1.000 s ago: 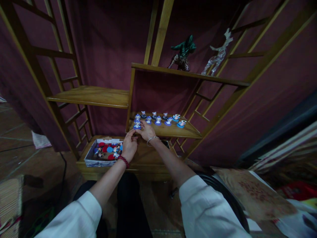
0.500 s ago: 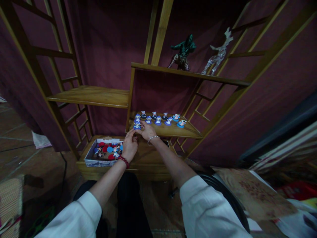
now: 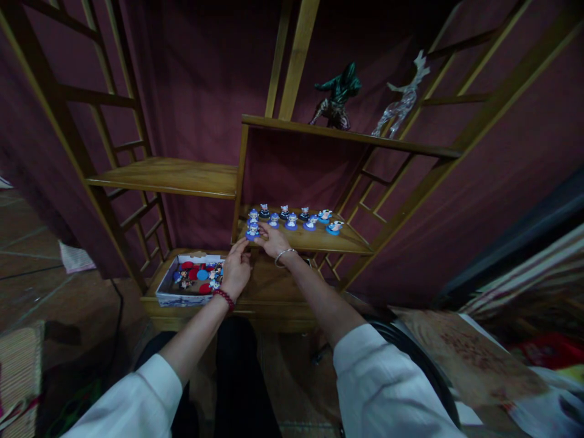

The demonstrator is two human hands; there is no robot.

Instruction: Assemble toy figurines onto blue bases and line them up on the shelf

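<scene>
Dark red cloth (image 3: 196,131) backs the wooden shelf unit (image 3: 298,55), and down at its low middle shelf (image 3: 319,242) both hands are at work. Front left corner, that's the spot: the front purple figurine (image 3: 252,230) stands there, close before another purple figurine (image 3: 253,215). Right hand (image 3: 276,243) is at its right side, thumb and forefinger slightly parted; left hand (image 3: 236,269) reaches up from below, fingers bent and bunched, tips near the base. Gripping, or merely touching? Can't tell from here. Placing and lining up, I'd call this step, and the next move seems to call for a gentle nudge, then both hands easing off without tipping the neighbour. And look how it stands: upright, long axis vertical, head up, round base down, front seemingly turned out towards the person, though it's too small to be certain. Below left, an open box (image 3: 185,300) holds more small figures (image 3: 184,278), red and blue bases showing.
</scene>
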